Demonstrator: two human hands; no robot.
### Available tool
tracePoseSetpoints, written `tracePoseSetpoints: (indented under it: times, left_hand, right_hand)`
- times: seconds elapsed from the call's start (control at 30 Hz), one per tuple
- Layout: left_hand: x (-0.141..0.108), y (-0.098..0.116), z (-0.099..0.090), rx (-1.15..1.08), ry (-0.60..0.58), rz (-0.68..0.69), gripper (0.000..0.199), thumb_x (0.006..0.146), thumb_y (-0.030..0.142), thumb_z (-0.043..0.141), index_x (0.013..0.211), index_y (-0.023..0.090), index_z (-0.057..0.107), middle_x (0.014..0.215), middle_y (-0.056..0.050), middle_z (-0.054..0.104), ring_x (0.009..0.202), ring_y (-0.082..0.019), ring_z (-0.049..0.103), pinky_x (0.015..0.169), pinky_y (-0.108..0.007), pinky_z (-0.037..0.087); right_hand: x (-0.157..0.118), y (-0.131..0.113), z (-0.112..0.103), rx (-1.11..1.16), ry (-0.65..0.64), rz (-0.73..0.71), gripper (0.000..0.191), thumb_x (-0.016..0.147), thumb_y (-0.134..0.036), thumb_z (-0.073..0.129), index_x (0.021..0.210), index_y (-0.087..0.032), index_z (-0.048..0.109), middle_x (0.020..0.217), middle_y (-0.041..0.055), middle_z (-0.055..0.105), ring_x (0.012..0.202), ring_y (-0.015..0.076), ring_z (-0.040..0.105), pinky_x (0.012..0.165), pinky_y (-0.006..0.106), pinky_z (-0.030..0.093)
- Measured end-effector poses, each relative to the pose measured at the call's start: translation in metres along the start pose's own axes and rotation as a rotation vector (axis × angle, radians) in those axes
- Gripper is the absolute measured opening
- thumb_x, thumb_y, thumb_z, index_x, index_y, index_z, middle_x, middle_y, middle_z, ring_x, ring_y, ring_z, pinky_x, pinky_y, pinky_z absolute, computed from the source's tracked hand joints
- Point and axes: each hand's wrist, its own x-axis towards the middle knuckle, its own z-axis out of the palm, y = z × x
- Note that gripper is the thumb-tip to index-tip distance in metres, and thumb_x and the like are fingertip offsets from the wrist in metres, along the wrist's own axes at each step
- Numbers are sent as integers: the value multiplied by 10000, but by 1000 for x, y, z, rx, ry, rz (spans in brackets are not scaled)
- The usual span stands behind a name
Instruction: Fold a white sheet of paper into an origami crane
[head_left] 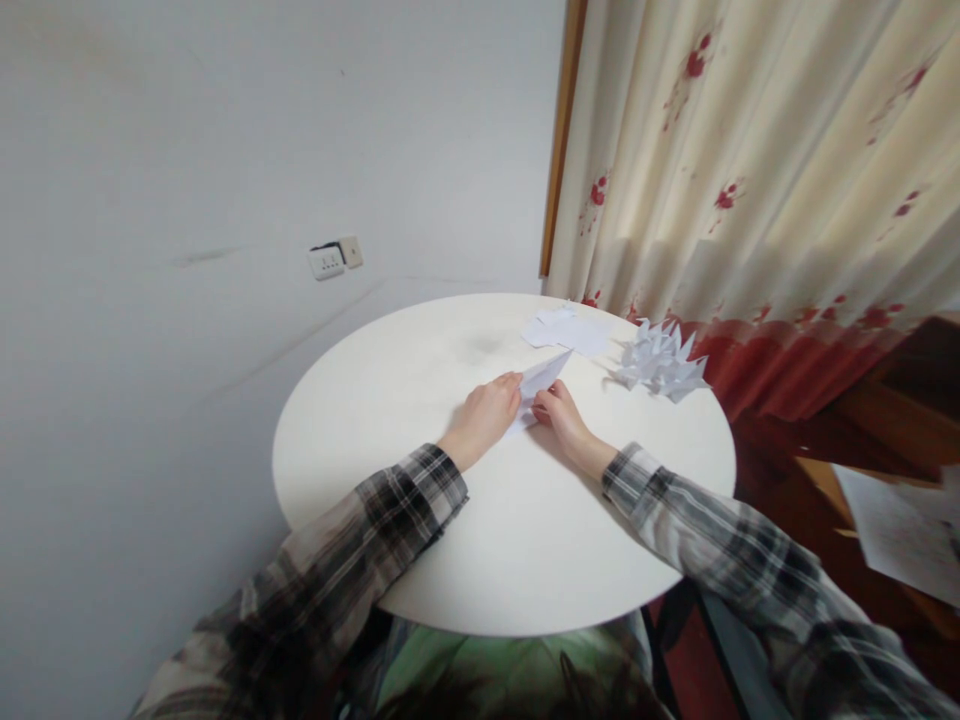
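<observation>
A folded sheet of white paper (546, 372) with a pointed far end lies between my hands over the round white table (360, 420). My left hand (487, 412) rests on the paper's left side, fingers closed together against it. From the right, my right hand (562, 418) pinches the paper's near right edge with curled fingers. Part of the paper's near end is hidden by my fingers. Beyond the paper lie flat white sheets (566, 330). To their right stands a cluster of folded paper cranes (660, 360) with pointed tips.
A pale wall with a power socket (327, 262) borders the table's left and back. The cream and red curtain (735, 180) hangs behind the cranes. At the lower right, a printed sheet (900, 525) sits on a brown surface below the table's height.
</observation>
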Motion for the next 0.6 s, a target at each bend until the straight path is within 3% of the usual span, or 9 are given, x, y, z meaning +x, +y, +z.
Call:
tracePoseSetpoints:
  times: [0.13, 0.3, 0.47, 0.6]
  left_hand:
    - [-1, 2, 1, -28, 6, 8, 359, 886, 152, 361, 1212, 147, 511, 1260, -66, 546, 1128, -182, 531, 988, -293, 389]
    - [-3, 5, 1, -65, -1, 35, 363, 884, 146, 370, 1217, 163, 511, 1250, -44, 556, 1114, -175, 540, 987, -300, 401]
    - [-3, 1, 1, -79, 23, -23, 427, 832, 78, 405, 1226, 192, 522, 1279, -14, 535, 1140, -175, 525, 1020, -306, 379]
    - [-2, -5, 2, -175, 73, -53, 519, 788, 32, 408, 1277, 189, 483, 1299, -4, 513, 1164, -151, 509, 1038, -280, 364]
  right_hand:
    - [3, 5, 1, 15, -17, -33, 301, 617, -223, 465, 917, -229, 490, 853, 14, 616, 708, 171, 546, 603, 286, 450]
    - [14, 18, -1, 24, -4, -108, 393, 615, -250, 516, 1002, -184, 528, 1007, 69, 644, 911, 242, 568, 785, 362, 460]
    - [18, 22, -3, -279, 83, -251, 312, 683, -251, 504, 986, -200, 555, 1065, 89, 632, 986, 247, 545, 929, 416, 375]
    - [12, 18, -5, -406, 22, -384, 390, 707, -197, 464, 1090, -201, 544, 1147, 83, 599, 1082, 255, 518, 983, 400, 342]
